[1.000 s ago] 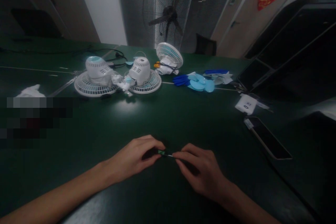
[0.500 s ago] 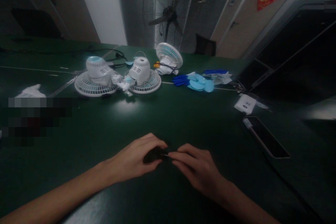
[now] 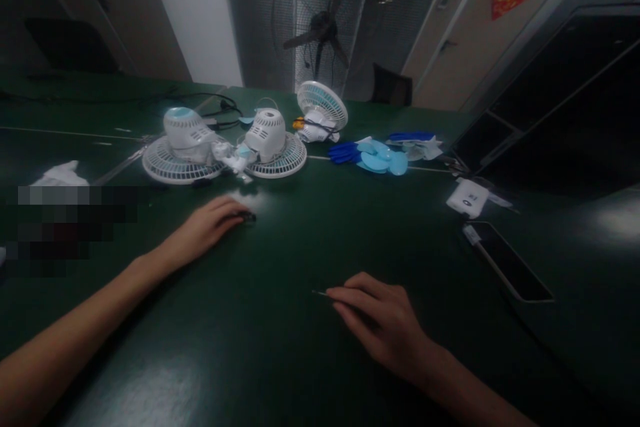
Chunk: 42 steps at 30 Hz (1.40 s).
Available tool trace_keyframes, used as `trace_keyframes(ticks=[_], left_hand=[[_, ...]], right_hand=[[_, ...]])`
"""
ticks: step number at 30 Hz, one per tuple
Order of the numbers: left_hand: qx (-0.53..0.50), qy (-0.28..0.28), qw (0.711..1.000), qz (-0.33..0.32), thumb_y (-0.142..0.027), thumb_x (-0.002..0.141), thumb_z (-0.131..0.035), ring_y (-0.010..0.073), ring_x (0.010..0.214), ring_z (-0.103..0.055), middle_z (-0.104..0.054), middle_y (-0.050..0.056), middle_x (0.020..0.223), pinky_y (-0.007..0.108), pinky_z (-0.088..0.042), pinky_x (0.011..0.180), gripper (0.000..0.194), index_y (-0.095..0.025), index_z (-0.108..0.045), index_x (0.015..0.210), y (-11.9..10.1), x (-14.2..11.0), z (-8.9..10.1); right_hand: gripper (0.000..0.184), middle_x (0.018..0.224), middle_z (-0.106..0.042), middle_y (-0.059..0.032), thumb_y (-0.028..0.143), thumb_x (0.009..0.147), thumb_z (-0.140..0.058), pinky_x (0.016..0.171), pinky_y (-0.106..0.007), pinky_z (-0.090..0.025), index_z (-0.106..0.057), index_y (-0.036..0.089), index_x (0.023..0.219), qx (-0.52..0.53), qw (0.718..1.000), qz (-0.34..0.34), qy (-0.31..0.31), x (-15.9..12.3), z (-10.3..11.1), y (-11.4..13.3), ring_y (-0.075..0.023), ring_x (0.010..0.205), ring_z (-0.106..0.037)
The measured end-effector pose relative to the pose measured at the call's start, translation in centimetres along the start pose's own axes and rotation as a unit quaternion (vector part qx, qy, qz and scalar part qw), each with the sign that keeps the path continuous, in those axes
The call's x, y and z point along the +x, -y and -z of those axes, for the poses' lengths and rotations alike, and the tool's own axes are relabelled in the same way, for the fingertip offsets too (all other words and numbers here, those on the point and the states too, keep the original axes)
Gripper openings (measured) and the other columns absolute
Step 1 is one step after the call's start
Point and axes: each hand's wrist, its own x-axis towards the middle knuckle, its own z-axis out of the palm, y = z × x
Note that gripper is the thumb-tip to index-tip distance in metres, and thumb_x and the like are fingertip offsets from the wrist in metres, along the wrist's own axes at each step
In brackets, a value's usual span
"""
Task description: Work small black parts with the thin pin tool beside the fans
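My left hand point(image 3: 207, 227) reaches out over the green table point(image 3: 300, 360), its fingers closed on a small dark part point(image 3: 247, 217) just in front of the two face-down white fans point(image 3: 183, 150). My right hand point(image 3: 377, 323) rests near the table's front, fingers pinched on a thin metal rod point(image 3: 320, 293) whose tip sticks out to the left. The two hands are well apart.
A third small fan point(image 3: 321, 110) stands behind the two. Blue fan blades point(image 3: 375, 157) lie to the right, then a white box point(image 3: 467, 199) and a dark phone point(image 3: 507, 260). White cloth point(image 3: 60, 175) lies far left. A tall floor fan point(image 3: 320, 27) stands at the back.
My left hand pulled away from the right and moved up and left toward the fans with the small dark part. My right hand stayed put, still holding the thin rod.
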Motion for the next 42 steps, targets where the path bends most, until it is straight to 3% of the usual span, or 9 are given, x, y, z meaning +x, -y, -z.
trace_keyframes(ticks=[4,11,14,17,20,25,31,38,42], left_hand=[[0.044,-0.048,0.995,0.080,-0.055,0.100,-0.054,0.0283,0.104,-0.065,-0.068,0.011,0.123,0.040,-0.054,0.092,0.046,-0.022,-0.070,0.128,3.8,-0.4,2.8],[0.002,-0.032,0.982,0.186,-0.057,0.097,-0.060,0.0252,0.104,-0.065,-0.068,0.008,0.130,0.033,-0.053,0.088,0.063,-0.015,-0.056,0.145,4.2,-1.1,4.9],[0.052,0.017,0.977,0.207,-0.064,0.087,-0.071,0.0270,0.099,-0.066,-0.072,0.008,0.114,0.032,-0.054,0.081,0.066,-0.013,-0.066,0.128,4.2,-1.0,6.0],[0.052,0.068,0.975,0.207,-0.063,0.087,-0.072,0.0240,0.093,-0.069,-0.075,0.003,0.103,0.029,-0.054,0.078,0.053,-0.016,-0.073,0.110,4.7,-1.0,7.0],[0.063,0.066,0.970,0.224,-0.059,0.088,-0.073,0.0221,0.089,-0.070,-0.076,0.000,0.098,0.027,-0.053,0.077,0.046,-0.017,-0.074,0.107,5.4,-1.1,7.3],[0.127,0.091,0.937,0.313,-0.067,0.081,-0.076,0.0249,0.079,-0.070,-0.076,0.004,0.086,0.027,-0.051,0.063,0.056,-0.014,-0.075,0.099,6.4,-1.5,7.3],[0.088,0.095,0.952,0.279,-0.042,0.089,-0.074,0.0248,0.085,-0.072,-0.079,0.005,0.094,0.030,-0.054,0.073,0.029,-0.015,-0.077,0.100,6.2,-1.4,7.3],[0.015,-0.009,0.976,0.215,-0.060,0.089,-0.071,0.0228,0.093,-0.070,-0.077,0.004,0.110,0.029,-0.054,0.078,0.052,-0.015,-0.072,0.116,4.4,-0.7,6.1],[0.032,-0.071,0.978,0.195,-0.068,0.090,-0.066,0.0227,0.094,-0.068,-0.073,0.005,0.119,0.028,-0.053,0.077,0.061,-0.015,-0.069,0.121,3.7,-1.0,5.3]], right_hand=[[0.025,0.102,-0.071,-0.0060,0.022,0.106,-0.056,0.065,-0.026,-0.054,-0.071,0.022,0.127,0.000,1.000,0.000,0.000,-0.1,-0.1,0.0,-0.0149,0.080,-0.068],[0.024,0.101,-0.071,-0.0060,0.023,0.107,-0.056,0.065,-0.026,-0.054,-0.071,0.021,0.126,-0.003,1.000,0.002,-0.007,0.0,-0.2,0.1,-0.0147,0.080,-0.069],[0.025,0.101,-0.071,-0.0062,0.023,0.107,-0.054,0.065,-0.026,-0.054,-0.071,0.021,0.126,-0.005,1.000,0.001,-0.005,0.0,-0.1,0.2,-0.0147,0.079,-0.069],[0.025,0.102,-0.071,-0.0063,0.023,0.108,-0.054,0.065,-0.026,-0.054,-0.071,0.021,0.127,-0.005,1.000,0.005,-0.002,0.0,-0.1,0.2,-0.0146,0.080,-0.069],[0.025,0.102,-0.072,-0.0062,0.024,0.108,-0.054,0.066,-0.026,-0.055,-0.071,0.021,0.126,-0.009,1.000,0.006,-0.004,-0.1,-0.1,0.2,-0.0147,0.080,-0.069],[0.025,0.102,-0.072,-0.0064,0.024,0.107,-0.055,0.065,-0.026,-0.055,-0.071,0.022,0.126,-0.009,1.000,0.005,-0.001,-0.1,-0.2,0.1,-0.0148,0.079,-0.069],[0.025,0.102,-0.071,-0.0059,0.023,0.107,-0.055,0.066,-0.026,-0.055,-0.071,0.022,0.126,-0.008,1.000,0.001,0.002,-0.1,-0.1,0.2,-0.0150,0.080,-0.069],[0.025,0.101,-0.072,-0.0062,0.024,0.107,-0.054,0.065,-0.026,-0.055,-0.072,0.021,0.124,-0.026,1.000,0.010,-0.003,0.0,-0.2,0.2,-0.0150,0.079,-0.070],[0.024,0.102,-0.072,-0.0061,0.024,0.107,-0.054,0.065,-0.026,-0.055,-0.071,0.022,0.125,-0.009,1.000,0.008,-0.001,0.0,-0.2,0.2,-0.0148,0.080,-0.069]])
